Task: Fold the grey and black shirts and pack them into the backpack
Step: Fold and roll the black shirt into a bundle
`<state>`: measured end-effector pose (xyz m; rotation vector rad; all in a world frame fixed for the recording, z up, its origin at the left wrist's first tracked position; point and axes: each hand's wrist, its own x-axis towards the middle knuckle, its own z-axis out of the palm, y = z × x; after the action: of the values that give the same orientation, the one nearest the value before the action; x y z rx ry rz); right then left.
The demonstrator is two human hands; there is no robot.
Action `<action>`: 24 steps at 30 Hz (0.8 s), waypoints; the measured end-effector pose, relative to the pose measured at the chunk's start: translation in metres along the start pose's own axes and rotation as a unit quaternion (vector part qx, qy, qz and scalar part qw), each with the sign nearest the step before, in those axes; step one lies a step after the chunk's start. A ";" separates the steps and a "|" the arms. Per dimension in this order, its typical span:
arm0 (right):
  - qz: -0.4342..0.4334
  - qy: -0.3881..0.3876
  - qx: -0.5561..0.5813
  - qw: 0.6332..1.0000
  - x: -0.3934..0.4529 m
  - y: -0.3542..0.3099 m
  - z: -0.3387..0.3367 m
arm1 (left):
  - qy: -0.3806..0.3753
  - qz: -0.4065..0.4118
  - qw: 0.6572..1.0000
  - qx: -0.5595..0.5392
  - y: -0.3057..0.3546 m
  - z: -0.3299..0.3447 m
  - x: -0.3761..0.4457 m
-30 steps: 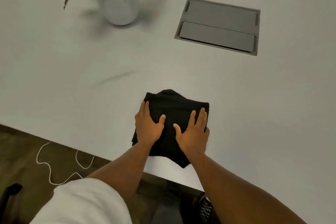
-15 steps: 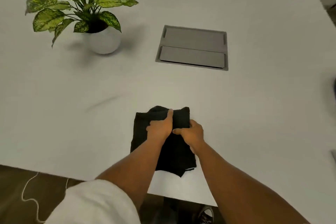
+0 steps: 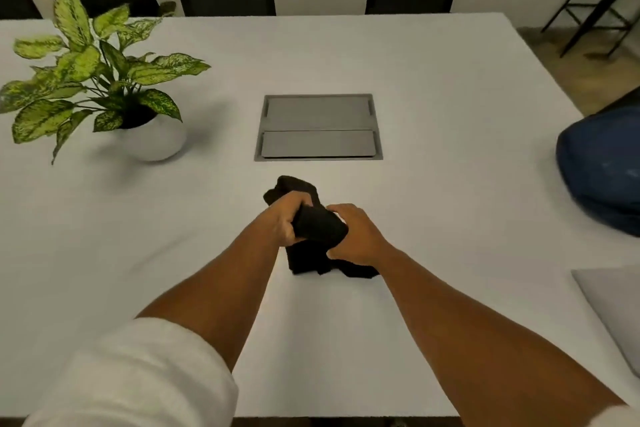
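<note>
both hands grip the folded black shirt near the middle of the table

our left hand point(image 3: 284, 218) is closed around the black shirt point(image 3: 313, 236); the fingers curl over the top of the bundle and the thumb side presses it from the left. our right hand point(image 3: 353, 236) holds the same bundle from the right, with its fingers wrapped around the cloth and its knuckles up. the two hands are just beside each other, and only a thick roll of black cloth is between them. the lower part of the shirt hangs down from the hands and touches the white table point(image 3: 450, 87). a small end of the cloth sticks out beyond the left hand, toward the far side.

the backpack point(image 3: 602, 170) is dark blue and lies at the right edge of the table, well apart from the shirt. only a part of it is in view, and we cannot tell if it is open or what is in it.

at the right edge, nearer to us, a flat grey thing point(image 3: 616, 308) lies on the table; we cannot tell if it is the grey shirt.

beyond the hands a grey cable hatch point(image 3: 318, 128) is set in the table top, with both flaps closed. at the far left a plant point(image 3: 93, 73) with green spotted leaves stands in a round white pot point(image 3: 156, 142). a white sleeve point(image 3: 131, 378) covers our left upper arm.
</note>
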<state>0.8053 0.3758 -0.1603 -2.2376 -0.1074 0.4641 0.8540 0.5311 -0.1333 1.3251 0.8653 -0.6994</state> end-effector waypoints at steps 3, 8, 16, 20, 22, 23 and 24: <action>-0.009 0.050 -0.048 0.998 0.003 0.009 -0.023 | -0.060 0.063 0.994 -0.060 0.011 0.023 -0.010; -0.098 0.178 -0.278 0.939 -0.001 0.038 -0.032 | -0.127 0.100 0.985 -0.053 0.003 0.042 -0.001; 0.066 -0.130 -0.285 0.947 -0.034 0.095 0.042 | 0.006 0.015 0.994 0.111 -0.100 0.033 0.076; 0.090 -0.094 -0.173 0.976 -0.035 0.105 0.062 | 0.140 0.099 0.972 0.159 -0.133 0.023 0.101; 0.119 0.017 -0.093 0.988 -0.028 0.106 0.061 | 0.179 0.158 0.951 0.199 -0.131 0.023 0.104; 0.132 0.077 -0.062 0.986 -0.024 0.106 0.060 | 0.191 0.181 0.943 0.202 -0.128 0.025 0.105; 0.141 0.139 -0.048 0.979 -0.019 0.106 0.058 | 0.198 0.198 0.940 0.198 -0.124 0.027 0.104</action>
<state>0.7581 0.3442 -0.2689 -2.4008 0.3438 0.2949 0.8078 0.4927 -0.2858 1.9811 0.7559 -0.2944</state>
